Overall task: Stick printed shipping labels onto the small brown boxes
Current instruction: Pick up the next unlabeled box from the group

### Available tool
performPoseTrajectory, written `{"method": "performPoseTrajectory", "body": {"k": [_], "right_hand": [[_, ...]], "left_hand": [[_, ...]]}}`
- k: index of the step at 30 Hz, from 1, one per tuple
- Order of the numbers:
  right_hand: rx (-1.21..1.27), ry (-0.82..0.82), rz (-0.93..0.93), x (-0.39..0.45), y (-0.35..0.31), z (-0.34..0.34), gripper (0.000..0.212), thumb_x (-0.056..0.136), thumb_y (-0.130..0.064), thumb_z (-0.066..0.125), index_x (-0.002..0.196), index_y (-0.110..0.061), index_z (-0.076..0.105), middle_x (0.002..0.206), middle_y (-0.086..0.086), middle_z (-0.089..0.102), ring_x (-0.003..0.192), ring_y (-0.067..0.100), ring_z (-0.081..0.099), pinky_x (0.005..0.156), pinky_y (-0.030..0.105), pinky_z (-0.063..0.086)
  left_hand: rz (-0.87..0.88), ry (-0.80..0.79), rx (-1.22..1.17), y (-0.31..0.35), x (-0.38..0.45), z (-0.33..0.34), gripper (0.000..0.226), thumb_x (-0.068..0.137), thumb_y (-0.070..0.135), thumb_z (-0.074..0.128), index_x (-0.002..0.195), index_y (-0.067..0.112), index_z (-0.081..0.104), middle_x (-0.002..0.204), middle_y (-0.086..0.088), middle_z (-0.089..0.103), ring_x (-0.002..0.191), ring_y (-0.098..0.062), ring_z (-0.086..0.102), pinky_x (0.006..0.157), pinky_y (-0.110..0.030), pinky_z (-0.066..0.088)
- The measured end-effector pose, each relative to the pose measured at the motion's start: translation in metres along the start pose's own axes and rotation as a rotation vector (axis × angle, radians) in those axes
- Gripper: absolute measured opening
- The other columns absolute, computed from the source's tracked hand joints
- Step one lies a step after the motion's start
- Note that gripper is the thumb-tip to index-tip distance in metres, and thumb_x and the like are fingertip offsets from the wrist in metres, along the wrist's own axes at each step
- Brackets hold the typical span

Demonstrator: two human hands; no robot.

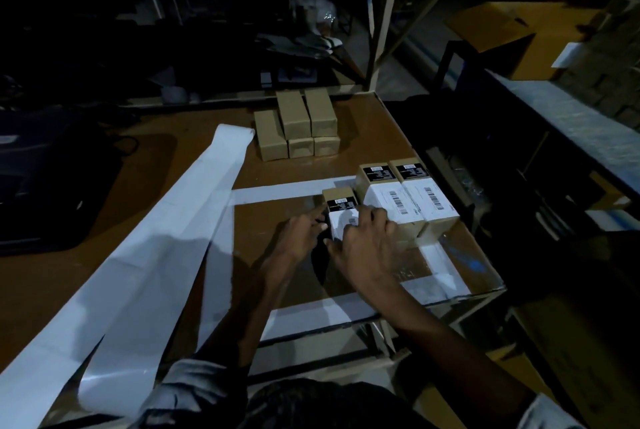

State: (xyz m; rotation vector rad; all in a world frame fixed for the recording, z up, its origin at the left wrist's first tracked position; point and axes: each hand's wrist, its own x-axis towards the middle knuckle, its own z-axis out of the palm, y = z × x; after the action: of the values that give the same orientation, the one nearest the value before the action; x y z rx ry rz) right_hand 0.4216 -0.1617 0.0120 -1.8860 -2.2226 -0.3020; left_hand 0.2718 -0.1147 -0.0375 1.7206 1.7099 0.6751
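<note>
A small brown box (337,195) with a black sticker stands on the table. Both hands press a white shipping label (341,219) onto its top. My left hand (304,231) touches the box's left side, fingers extended. From the right, my right hand (363,238) lies flat on the label, covering its near end. To the right stand two labelled boxes (403,200) side by side. A stack of plain brown boxes (298,127) waits at the far side of the table.
A long white strip of label backing (166,248) runs diagonally across the brown table (263,231) on the left. White tape marks a square on the table. A dark machine (45,183) sits at far left; shelving and cartons (512,34) lie to the right.
</note>
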Motion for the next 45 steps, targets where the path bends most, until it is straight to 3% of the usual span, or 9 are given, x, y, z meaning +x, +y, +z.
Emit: {"method": "performPoseTrajectory", "body": {"k": [5,9,14,19,30,32,35,40,45], "right_hand": [[0.212,-0.105,0.022,0.058,-0.026,-0.033,0.038,0.095,-0.049,0.056,0.103,-0.016,0.073,0.110,0.010,0.068,0.103,0.028,0.060,0.088,0.039,0.049],[0.466,-0.217,0.113,0.130,-0.054,-0.034,0.034,0.095,-0.034,0.061,0.116,-0.008,0.068,0.111,0.018,0.070,0.104,0.035,0.066,0.079,0.035,0.050],[0.707,-0.166,0.240,0.223,-0.082,0.002,0.051,0.090,-0.021,0.068,0.138,-0.007,0.057,0.126,0.017,0.065,0.117,0.034,0.061,0.095,0.037,0.052],[0.774,-0.140,0.359,0.280,-0.099,0.040,0.055,0.088,-0.009,0.062,0.141,-0.008,0.049,0.124,0.017,0.064,0.114,0.034,0.061,0.089,0.038,0.054],[0.903,-0.107,0.564,0.310,-0.114,0.039,0.014,0.087,-0.019,0.067,0.082,-0.010,0.057,0.086,0.011,0.063,0.092,0.032,0.067,0.072,0.036,0.054],[0.994,-0.090,0.602,0.306,-0.115,0.034,0.007,0.088,-0.016,0.066,0.094,-0.014,0.063,0.095,0.011,0.065,0.102,0.031,0.066,0.081,0.035,0.054],[1.126,-0.114,0.632,0.299,-0.118,0.026,0.044,0.088,-0.011,0.067,0.132,-0.008,0.060,0.127,0.011,0.065,0.120,0.028,0.059,0.103,0.038,0.050],[1.335,-0.090,0.521,0.262,-0.111,0.002,0.038,0.095,-0.001,0.059,0.133,0.000,0.058,0.130,0.011,0.065,0.122,0.023,0.059,0.106,0.033,0.048],[1.407,-0.143,0.366,0.194,-0.087,-0.008,0.034,0.099,-0.001,0.056,0.131,-0.008,0.063,0.123,0.004,0.069,0.114,0.014,0.064,0.100,0.037,0.054]], "left_hand": [[0.021,0.172,-0.084,-0.012,0.022,-0.040,0.022,0.099,0.018,0.055,0.113,0.018,0.072,0.116,0.001,0.070,0.106,-0.013,0.063,0.090,-0.028,0.050],[0.013,0.250,-0.123,-0.026,0.059,-0.084,0.019,0.099,0.013,0.058,0.104,0.005,0.073,0.098,-0.008,0.072,0.092,-0.021,0.066,0.076,-0.027,0.048],[-0.030,0.309,-0.217,-0.034,0.127,-0.129,0.036,0.094,-0.001,0.055,0.129,0.001,0.061,0.123,-0.020,0.066,0.115,-0.032,0.061,0.090,-0.022,0.045],[-0.108,0.210,-0.292,-0.028,0.179,-0.145,0.048,0.102,0.014,0.052,0.147,0.005,0.040,0.144,-0.015,0.052,0.133,-0.031,0.048,0.104,-0.030,0.039],[-0.250,0.159,-0.385,-0.006,0.206,-0.135,0.035,0.104,0.021,0.045,0.132,0.004,0.057,0.133,-0.020,0.059,0.118,-0.035,0.057,0.079,-0.029,0.040],[-0.243,0.184,-0.411,-0.002,0.197,-0.134,0.037,0.106,0.024,0.042,0.134,0.004,0.054,0.133,-0.020,0.058,0.118,-0.035,0.056,0.078,-0.029,0.040],[-0.249,0.236,-0.539,0.002,0.186,-0.137,0.039,0.108,0.029,0.038,0.136,0.005,0.047,0.128,-0.017,0.058,0.115,-0.032,0.057,0.079,-0.030,0.042],[-0.270,0.279,-0.769,-0.007,0.154,-0.144,0.046,0.096,0.050,0.048,0.129,0.018,0.055,0.122,-0.004,0.063,0.108,-0.025,0.061,0.096,-0.041,0.053],[-0.250,0.337,-0.882,-0.012,0.095,-0.142,0.030,0.093,0.038,0.056,0.108,0.015,0.068,0.110,-0.012,0.070,0.105,-0.030,0.065,0.091,-0.050,0.057]]}}
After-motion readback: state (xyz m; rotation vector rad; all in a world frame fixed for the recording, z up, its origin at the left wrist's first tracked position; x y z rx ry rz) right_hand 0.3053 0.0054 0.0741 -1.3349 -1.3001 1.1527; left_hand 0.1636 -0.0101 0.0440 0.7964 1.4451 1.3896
